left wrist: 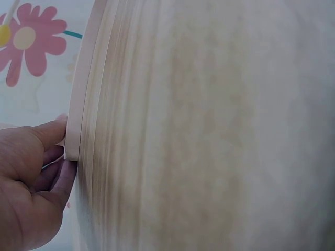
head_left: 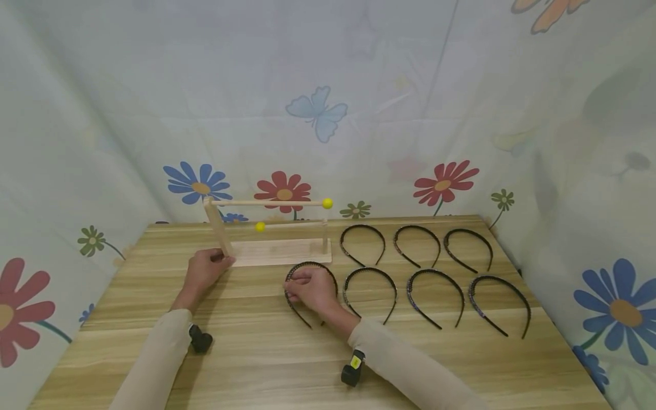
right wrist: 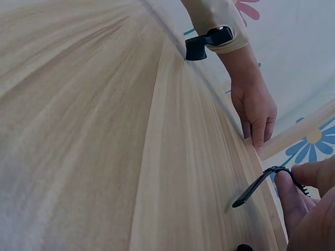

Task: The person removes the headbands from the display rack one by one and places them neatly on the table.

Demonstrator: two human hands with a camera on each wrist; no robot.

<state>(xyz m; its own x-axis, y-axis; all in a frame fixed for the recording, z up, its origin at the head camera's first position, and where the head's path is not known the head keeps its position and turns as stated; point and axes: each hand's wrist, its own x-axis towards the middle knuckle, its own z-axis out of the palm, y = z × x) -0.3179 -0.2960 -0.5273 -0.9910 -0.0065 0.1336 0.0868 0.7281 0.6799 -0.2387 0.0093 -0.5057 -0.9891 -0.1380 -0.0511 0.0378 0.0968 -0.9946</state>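
Observation:
My left hand (head_left: 205, 271) grips the near left corner of a wooden stand (head_left: 277, 261), thumb and fingers at the end of its base, as the left wrist view shows close up. The stand has upright posts and two horizontal rods tipped with yellow balls (head_left: 327, 203). In front of the base, my right hand (head_left: 314, 289) pinches a black toothed headband (head_left: 302, 313) by its left side. Part of that headband is hidden behind the hand. In the right wrist view, one end of the headband (right wrist: 250, 192) points down toward the table, close over it.
Several more black headbands (head_left: 396, 296) lie in two rows to the right of my right hand, the nearest right beside it. The wood-grain table (head_left: 246, 353) ends at a flower-printed cloth backdrop (head_left: 359, 165). Black cameras (head_left: 352, 370) are strapped to both wrists.

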